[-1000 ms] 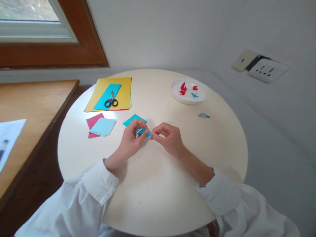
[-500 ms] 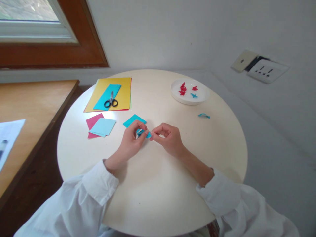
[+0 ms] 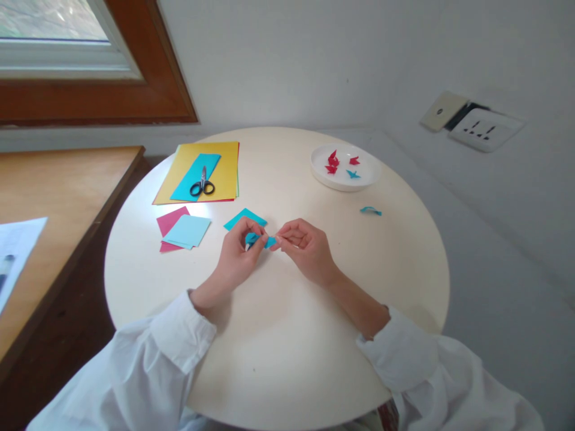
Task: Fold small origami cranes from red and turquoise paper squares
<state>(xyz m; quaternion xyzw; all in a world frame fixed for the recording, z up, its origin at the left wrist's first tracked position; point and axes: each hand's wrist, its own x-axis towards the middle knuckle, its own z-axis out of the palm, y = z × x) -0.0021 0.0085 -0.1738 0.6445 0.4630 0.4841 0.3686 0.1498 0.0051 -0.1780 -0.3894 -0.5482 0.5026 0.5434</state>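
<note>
Blue paper (image 3: 270, 242), seemingly part-folded, sits between the hands above the worktop (image 3: 287, 359), the left hand (image 3: 242, 246) pinching its near side and the right hand (image 3: 309, 248) its right end. Red folded pieces (image 3: 333, 159) and a blue one (image 3: 353, 175) look finished on the white plate (image 3: 345, 187); pale squares (image 3: 187, 230) lie unfolded

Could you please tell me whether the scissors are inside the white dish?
No, the black-handled scissors lie on the blue paper atop the yellow sheet.
</note>
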